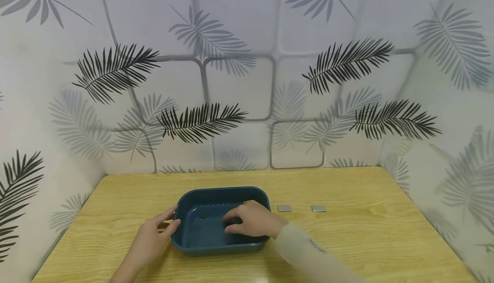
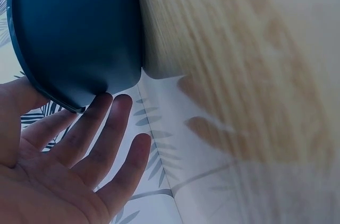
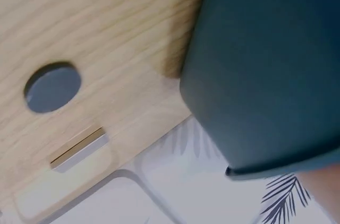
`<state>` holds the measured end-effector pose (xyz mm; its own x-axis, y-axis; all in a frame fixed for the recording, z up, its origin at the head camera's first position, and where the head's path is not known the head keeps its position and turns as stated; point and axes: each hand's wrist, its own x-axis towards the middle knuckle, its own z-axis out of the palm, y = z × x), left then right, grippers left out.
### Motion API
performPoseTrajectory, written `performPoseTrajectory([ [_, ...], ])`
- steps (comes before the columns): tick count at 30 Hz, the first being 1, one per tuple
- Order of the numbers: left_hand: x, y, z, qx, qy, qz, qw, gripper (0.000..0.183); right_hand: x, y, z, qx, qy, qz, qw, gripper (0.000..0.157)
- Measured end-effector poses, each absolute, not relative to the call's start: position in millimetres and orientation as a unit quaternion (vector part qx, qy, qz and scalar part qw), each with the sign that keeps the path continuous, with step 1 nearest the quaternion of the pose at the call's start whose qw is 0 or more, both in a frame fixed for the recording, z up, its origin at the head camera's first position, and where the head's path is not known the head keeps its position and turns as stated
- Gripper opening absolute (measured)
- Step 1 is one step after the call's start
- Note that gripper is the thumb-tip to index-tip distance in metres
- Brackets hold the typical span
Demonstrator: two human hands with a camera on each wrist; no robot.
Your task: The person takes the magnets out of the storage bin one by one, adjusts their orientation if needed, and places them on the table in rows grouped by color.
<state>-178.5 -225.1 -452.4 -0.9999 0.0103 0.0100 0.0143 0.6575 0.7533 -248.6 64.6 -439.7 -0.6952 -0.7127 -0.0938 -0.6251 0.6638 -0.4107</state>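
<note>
A dark blue-teal plastic basin (image 1: 220, 251) stands on the wooden table. My left hand (image 1: 148, 238) holds its left rim, with the thumb over the edge; in the left wrist view, fingertips of the left hand (image 2: 79, 165) touch the basin's outer wall (image 2: 79, 33). My right hand (image 1: 252, 219) reaches over the right side into the basin. Its thumb and index finger are apart, with nothing visible between them; the other fingers are hidden. A small dark round piece (image 1: 203, 215) lies on the basin floor, left of the right hand.
Two small silvery flat pieces, one nearer (image 1: 284, 208) and one farther (image 1: 318, 209), lie right of the basin. The right wrist view shows a dark round disc (image 3: 53, 87) and a silvery bar (image 3: 79, 149) on the table. Leaf-patterned wall covering (image 1: 239, 137) rises behind.
</note>
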Motion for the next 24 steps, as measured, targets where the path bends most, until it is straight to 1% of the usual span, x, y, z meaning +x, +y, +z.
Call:
performPoseTrajectory([
  [6,-179,-227,-454,-0.008,-0.91,-0.414,0.004,0.052,-251,67,-440,-0.367,0.91,-0.17,0.089,0.034],
  [10,-180,-227,-454,-0.009,-0.908,-0.419,0.004,0.052,-250,63,-443,-0.344,0.923,-0.16,0.066,0.035],
  [15,-178,-225,-452,-0.005,-0.907,-0.422,0.0,0.052,-249,57,-447,-0.303,0.934,-0.173,0.075,0.034],
  [20,-179,-224,-452,-0.002,-0.906,-0.422,-0.002,0.052,-250,52,-451,-0.278,0.938,-0.192,0.078,0.029],
  [24,-179,-224,-451,0.001,-0.907,-0.421,-0.004,0.052,-250,50,-456,-0.271,0.941,-0.194,0.06,0.018],
])
